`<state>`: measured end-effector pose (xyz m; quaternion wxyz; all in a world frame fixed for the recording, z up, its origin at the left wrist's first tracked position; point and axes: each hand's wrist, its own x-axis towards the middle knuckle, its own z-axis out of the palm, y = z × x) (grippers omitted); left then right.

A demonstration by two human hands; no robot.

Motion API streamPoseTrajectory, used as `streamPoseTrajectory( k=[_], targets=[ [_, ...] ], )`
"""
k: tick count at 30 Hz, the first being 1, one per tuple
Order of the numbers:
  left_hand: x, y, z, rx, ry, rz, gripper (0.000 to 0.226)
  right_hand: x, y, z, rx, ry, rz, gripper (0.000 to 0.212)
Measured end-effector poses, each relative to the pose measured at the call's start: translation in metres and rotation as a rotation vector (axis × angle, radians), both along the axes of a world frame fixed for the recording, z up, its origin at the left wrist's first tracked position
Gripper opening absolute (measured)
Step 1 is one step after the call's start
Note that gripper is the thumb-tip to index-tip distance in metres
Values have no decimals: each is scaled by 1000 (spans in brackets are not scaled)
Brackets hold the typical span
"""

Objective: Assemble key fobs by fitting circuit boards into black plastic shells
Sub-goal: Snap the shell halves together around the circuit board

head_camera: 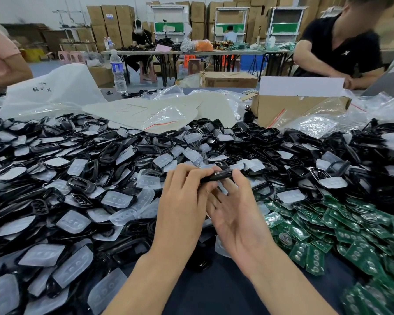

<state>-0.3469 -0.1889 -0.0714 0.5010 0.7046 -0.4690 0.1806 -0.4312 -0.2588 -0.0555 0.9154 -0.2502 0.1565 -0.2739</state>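
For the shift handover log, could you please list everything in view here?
Black shells: many, black, heaped left and centre.
Button pads: many, translucent white, mixed among the shells.
Circuit boards: many, green, heaped at right.
Plastic bags: several, clear, behind the heap.
Cardboard box: one, brown, far right.
Water bottle: one, clear, far left.
Seated person: one, black shirt, far right.
Held shell: one, black, between both hands.
Left hand: one, pinches the held shell.
Right hand: one, holds its right end.
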Motion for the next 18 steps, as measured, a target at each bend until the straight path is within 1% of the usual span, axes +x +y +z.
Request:
streamPoseTrajectory(
  k=[4, 8, 12, 15, 17, 18],
  targets=[
    [0, 0, 0, -10, -36, 28, 22, 1, 4, 0, -3, -5, -7, 59],
    [2, -4, 0, -50, -141, 95, 14, 3, 5, -1, -5, 4, -7, 64],
    [2, -6, 1, -73, -166, 127, 19, 4, 6, -2, -36, -11, 18, 66],
    [3, -6, 2, -77, -199, 150, 17, 4, 6, -4, -41, -29, 42, 67],
    [4, -6, 1, -76, -223, 155, 15, 4, 6, -6, -51, -28, 48, 63],
    [4, -6, 0, -73, -225, 157, 13, 4, 5, -7, -57, -26, 45, 58]
  ],
)
